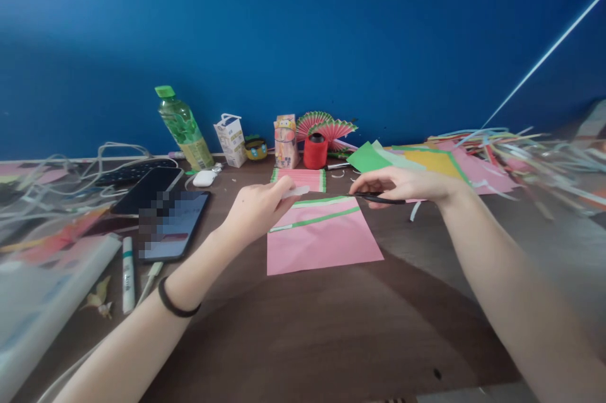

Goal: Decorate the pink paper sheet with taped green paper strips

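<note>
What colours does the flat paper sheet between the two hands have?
The sheet is mostly pink, with green stripes; head view.

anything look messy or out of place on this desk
Loose paper strips lie tangled at the right and white cables sprawl in loops at the left. Nothing looks spilled; the central pink sheet shows no visible tear.

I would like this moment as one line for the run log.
left grip: holds small whitish piece | right grip: holds dark slender tool | pink sheet: on table, green strips across far part
</note>
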Demonstrator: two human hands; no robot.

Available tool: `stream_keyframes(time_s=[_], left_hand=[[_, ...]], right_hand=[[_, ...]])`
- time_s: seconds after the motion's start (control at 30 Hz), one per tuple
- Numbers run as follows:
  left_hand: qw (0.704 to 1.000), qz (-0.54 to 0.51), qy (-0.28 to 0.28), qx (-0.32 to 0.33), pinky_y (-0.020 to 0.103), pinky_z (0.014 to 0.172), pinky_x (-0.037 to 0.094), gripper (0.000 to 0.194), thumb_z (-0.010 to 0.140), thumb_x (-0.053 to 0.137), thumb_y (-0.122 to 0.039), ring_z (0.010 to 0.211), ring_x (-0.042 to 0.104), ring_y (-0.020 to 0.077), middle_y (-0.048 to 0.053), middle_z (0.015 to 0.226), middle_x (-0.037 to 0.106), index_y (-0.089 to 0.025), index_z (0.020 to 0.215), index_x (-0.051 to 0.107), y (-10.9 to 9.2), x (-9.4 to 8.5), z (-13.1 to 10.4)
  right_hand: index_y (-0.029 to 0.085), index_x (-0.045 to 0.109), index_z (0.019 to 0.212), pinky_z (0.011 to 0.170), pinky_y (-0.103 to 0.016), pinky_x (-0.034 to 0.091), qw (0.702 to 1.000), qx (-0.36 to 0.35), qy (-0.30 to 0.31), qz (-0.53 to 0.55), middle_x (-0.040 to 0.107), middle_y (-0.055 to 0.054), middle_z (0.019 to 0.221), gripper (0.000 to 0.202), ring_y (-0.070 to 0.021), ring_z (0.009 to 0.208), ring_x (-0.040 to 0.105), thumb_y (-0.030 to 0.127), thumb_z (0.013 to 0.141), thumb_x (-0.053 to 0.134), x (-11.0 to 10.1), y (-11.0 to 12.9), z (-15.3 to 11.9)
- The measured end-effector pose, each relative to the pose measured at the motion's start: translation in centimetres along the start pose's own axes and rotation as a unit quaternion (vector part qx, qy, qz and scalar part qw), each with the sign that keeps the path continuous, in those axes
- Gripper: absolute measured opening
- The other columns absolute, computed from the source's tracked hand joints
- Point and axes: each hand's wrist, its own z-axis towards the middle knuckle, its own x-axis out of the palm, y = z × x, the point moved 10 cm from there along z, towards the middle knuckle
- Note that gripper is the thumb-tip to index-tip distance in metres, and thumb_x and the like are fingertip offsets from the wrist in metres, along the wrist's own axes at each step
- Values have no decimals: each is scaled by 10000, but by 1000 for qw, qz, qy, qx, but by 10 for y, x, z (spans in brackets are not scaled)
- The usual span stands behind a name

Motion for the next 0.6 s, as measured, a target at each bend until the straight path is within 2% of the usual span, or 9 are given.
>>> stream_keyframes(time_s=[0.17, 0.3, 0.47, 0.6], left_hand=[[999, 6, -7, 37, 232, 507, 270, 251, 888, 359, -359, 581, 573, 163, 23, 668, 633, -194, 892, 548, -7, 3, -1], [997, 18, -18, 69, 232, 505, 271, 243, 886, 374, -351, 572, 572, 157, 15, 667, 637, -199, 939, 555, -11, 4, -2], [995, 36, -24, 95, 233, 491, 265, 218, 869, 418, -352, 546, 564, 153, 7, 636, 632, -189, 913, 556, -16, 5, -3], [994, 41, -23, 99, 234, 486, 261, 192, 862, 436, -335, 535, 561, 149, 1, 620, 628, -189, 899, 555, -17, 5, -2]], right_hand=[[222, 635, 1021, 579, -237, 491, 1000, -8, 19, -18, 655, -27, 809, 299, -136, 685, 599, 303, 750, 540, 6, 6, 1], [219, 628, 1045, 601, -247, 488, 999, -16, 29, -29, 656, -40, 848, 325, -148, 725, 600, 340, 759, 531, 10, 7, 3], [184, 620, 1068, 666, -256, 473, 998, 21, 52, -18, 650, -58, 901, 387, -169, 801, 599, 376, 738, 555, 15, 2, 4], [193, 630, 1074, 643, -246, 452, 998, 38, 54, -16, 651, -52, 877, 411, -163, 777, 592, 393, 724, 550, 16, 0, 5]])
